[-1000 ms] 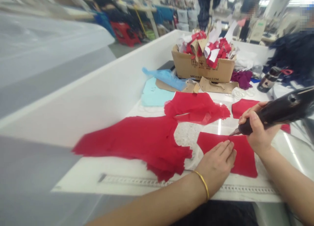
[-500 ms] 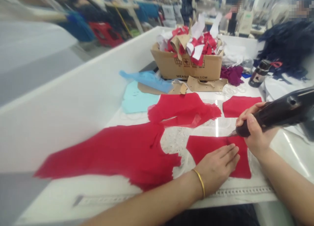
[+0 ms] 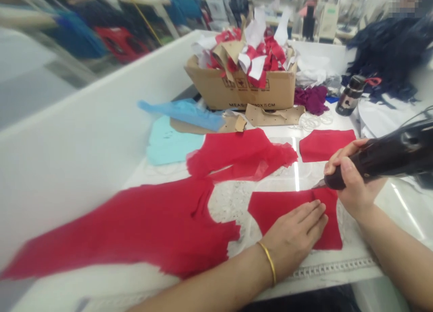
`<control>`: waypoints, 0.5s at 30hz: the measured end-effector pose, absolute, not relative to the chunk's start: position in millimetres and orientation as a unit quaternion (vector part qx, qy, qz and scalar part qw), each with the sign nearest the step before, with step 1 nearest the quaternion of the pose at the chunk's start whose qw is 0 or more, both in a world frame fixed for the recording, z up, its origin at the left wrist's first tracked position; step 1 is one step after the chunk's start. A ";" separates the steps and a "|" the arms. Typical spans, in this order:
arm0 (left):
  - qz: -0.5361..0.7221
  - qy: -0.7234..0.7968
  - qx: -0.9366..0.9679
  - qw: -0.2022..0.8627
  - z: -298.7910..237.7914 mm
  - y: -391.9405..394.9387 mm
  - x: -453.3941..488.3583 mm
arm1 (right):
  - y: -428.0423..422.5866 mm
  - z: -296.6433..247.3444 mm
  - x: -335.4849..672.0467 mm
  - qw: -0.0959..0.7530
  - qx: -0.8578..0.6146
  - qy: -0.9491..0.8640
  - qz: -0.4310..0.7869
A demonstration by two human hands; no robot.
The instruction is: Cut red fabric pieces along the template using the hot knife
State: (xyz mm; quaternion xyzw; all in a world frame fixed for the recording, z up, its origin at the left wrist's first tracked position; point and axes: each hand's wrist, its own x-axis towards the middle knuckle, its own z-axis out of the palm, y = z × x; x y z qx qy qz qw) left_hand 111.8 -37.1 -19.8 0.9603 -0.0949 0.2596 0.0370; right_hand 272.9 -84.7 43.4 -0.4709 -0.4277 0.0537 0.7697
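My left hand (image 3: 293, 233), with a yellow bangle at the wrist, lies flat on a red fabric piece (image 3: 270, 204), fingers stretched out together. A black handheld power tool (image 3: 389, 157) with a narrow metal tip is gripped near its front end by my right hand (image 3: 353, 188). The tip rests at the far edge of that fabric piece, just beyond my left fingertips; whether it touches the cloth I cannot tell. To the left spreads a larger red fabric piece (image 3: 135, 228) with ragged edges. Farther back lie another red piece (image 3: 233, 149) and a smaller one (image 3: 324, 144).
A cardboard box (image 3: 246, 93) full of red and white scraps stands at the back. Around it are turquoise sheets (image 3: 172, 142), blue film (image 3: 184, 114), a black bottle (image 3: 351, 96) and dark cloth (image 3: 385, 59). A measuring tape (image 3: 333, 267) runs along the near edge; a white wall (image 3: 84, 127) bounds the left.
The view has swung slightly, so most things sit farther left. Both hands and the tool keep nearly the same place against the red fabric piece.
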 end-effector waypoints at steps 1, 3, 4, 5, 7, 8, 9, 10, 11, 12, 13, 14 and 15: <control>0.259 -0.093 0.961 0.038 -18.6 -38.2 114.7 | -86.9 44.2 276.0 0.766 -0.479 -0.427 0.045; 0.256 -0.092 0.962 0.037 -16.7 -40.9 122.2 | -90.8 45.8 282.4 0.758 -0.503 -0.416 0.025; 0.253 -0.093 0.962 0.034 -16.1 -42.3 126.5 | -92.2 46.4 285.3 0.754 -0.514 -0.409 0.017; 0.250 -0.094 0.963 0.030 -15.8 -43.4 130.7 | -93.2 46.8 287.6 0.752 -0.523 -0.401 0.010; 0.239 -0.093 0.966 0.022 -16.0 -45.0 138.2 | -94.0 47.1 290.5 0.749 -0.535 -0.390 0.006; 0.239 -0.091 0.967 0.019 -16.5 -45.4 141.0 | -94.0 46.9 291.2 0.747 -0.540 -0.388 0.009; 0.238 -0.091 0.967 0.019 -17.4 -45.6 143.1 | -93.8 46.6 291.4 0.743 -0.545 -0.388 0.011; 0.237 -0.094 0.967 0.020 -18.4 -45.7 144.4 | -93.5 46.1 291.5 0.739 -0.548 -0.390 0.010; 0.238 -0.099 0.966 0.023 -19.6 -45.7 145.0 | -93.1 45.5 291.6 0.736 -0.550 -0.394 0.007; 0.238 -0.105 0.965 0.028 -20.8 -45.7 144.9 | -92.7 45.0 291.7 0.734 -0.551 -0.398 0.003; 0.238 -0.111 0.964 0.033 -21.9 -45.7 144.3 | -92.3 44.5 292.0 0.733 -0.548 -0.402 -0.002; 0.237 -0.116 0.964 0.039 -22.9 -45.7 143.5 | -91.9 44.0 292.4 0.735 -0.543 -0.406 -0.006; 0.239 -0.119 0.963 0.044 -23.6 -45.8 142.7 | -91.5 43.6 292.9 0.736 -0.539 -0.409 -0.008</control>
